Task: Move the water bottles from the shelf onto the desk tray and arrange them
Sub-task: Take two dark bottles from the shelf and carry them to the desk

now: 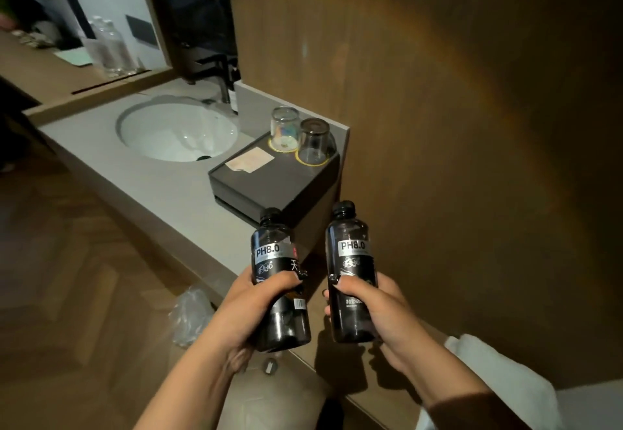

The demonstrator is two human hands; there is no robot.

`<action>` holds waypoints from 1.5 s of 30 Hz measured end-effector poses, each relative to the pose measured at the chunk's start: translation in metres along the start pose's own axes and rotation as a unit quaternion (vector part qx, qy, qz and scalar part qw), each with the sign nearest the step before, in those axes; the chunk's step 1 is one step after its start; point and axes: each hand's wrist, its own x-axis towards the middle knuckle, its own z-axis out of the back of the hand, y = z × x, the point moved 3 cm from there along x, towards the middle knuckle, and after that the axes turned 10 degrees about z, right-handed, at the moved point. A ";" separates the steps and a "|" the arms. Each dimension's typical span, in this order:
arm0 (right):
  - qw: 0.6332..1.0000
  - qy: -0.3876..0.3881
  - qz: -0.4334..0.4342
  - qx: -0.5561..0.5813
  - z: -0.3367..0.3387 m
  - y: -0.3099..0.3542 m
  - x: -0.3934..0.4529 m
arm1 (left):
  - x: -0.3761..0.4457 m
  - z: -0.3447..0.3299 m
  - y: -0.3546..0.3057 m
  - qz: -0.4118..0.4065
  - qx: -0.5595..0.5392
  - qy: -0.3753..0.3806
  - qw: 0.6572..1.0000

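**Two dark bottles in hand above the counter edge**

Fingers of my left hand (251,298) curl round the left bottle (281,283), thumb across its label; my right hand (374,311) grips the right bottle (352,271) the same way. Both bottles stand nearly upright in the lower middle of the frame, apart from each other, black caps on. Just above them sits the dark tray (269,183) on the grey counter (161,190), with two upturned glasses (300,136) at its far corner and a pale card (250,159) lying beside them. Further up left lies the white sink (175,133).
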 end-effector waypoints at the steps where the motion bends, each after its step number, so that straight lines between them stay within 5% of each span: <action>1: 1.000 0.005 0.003 -0.010 -0.013 0.000 0.004 | 0.000 0.012 -0.005 -0.002 -0.002 -0.007 1.000; 21: 0.991 0.003 0.087 -0.103 -0.309 -0.026 0.086 | 0.000 0.312 -0.088 -0.033 0.005 -0.085 0.996; 33: 0.991 0.058 0.079 -0.091 -0.433 -0.019 0.175 | 0.032 0.409 -0.151 -0.020 -0.018 -0.138 0.990; 45: 0.992 0.072 0.078 -0.064 -0.537 0.029 0.330 | 0.120 0.507 -0.282 -0.012 -0.005 -0.134 0.991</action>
